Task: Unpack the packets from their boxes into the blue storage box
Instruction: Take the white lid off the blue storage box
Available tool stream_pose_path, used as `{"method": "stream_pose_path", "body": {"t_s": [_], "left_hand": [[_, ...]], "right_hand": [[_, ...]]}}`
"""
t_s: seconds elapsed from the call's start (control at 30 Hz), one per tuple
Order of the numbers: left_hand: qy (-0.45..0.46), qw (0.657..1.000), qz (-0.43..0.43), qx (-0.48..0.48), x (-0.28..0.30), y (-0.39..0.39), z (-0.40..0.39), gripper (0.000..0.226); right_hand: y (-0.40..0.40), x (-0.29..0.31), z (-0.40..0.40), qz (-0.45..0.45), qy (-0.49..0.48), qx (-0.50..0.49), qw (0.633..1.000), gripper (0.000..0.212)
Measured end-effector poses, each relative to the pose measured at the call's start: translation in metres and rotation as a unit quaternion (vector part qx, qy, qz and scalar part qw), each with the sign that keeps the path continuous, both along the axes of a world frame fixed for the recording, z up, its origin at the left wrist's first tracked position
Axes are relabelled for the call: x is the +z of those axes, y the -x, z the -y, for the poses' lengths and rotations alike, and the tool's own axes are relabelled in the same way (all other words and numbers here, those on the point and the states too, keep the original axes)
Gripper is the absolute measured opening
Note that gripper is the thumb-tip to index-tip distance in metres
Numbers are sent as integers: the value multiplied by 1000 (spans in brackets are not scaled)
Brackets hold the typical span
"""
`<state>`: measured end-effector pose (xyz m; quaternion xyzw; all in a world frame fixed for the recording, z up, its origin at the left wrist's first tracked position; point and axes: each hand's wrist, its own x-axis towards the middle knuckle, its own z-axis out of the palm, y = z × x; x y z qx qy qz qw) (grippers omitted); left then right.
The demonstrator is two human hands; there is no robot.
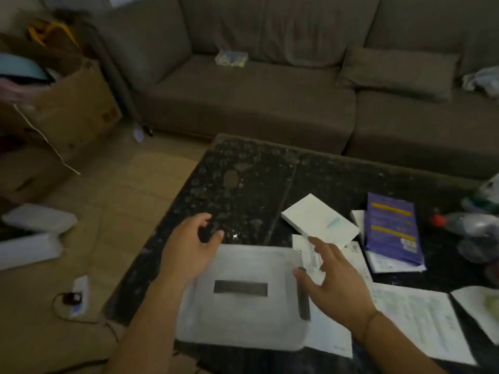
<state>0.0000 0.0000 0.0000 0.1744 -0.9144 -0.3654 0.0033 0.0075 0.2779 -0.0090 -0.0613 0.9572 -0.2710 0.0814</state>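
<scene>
A pale lidded storage box [243, 314] with a dark slot in its lid sits at the near edge of the dark stone table [256, 184]. My left hand [191, 244] hovers at the box's far left corner, fingers loosely curled and holding nothing. At the box's right edge my right hand [332, 276] is spread open above some papers. A white carton [318, 222] lies just beyond my right fingertips. To its right is a purple packet box [391, 228], resting on more white cartons.
Printed sheets [415, 317] cover the table's near right. Plastic bottles [469, 225] lie at the right edge. A brown sofa [256, 98] stands behind the table. Cardboard boxes [67, 109] and white boxes [35, 233] are on the floor at left, with a power strip [79, 295].
</scene>
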Motion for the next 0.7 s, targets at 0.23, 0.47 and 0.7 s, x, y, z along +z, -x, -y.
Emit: {"method": "stream_pose_path", "body": {"t_s": [0.23, 0.47, 0.7], "left_hand": [[16, 996, 47, -79, -59, 15, 33, 40], [36, 987, 83, -131, -60, -11, 39, 58], [48, 997, 50, -15, -78, -57, 52, 51]], "right_hand": [[-1, -74, 5, -38, 198, -49, 978, 36], [8, -88, 20, -96, 213, -52, 971, 26], [-16, -74, 20, -72, 78, -27, 994, 35]]}}
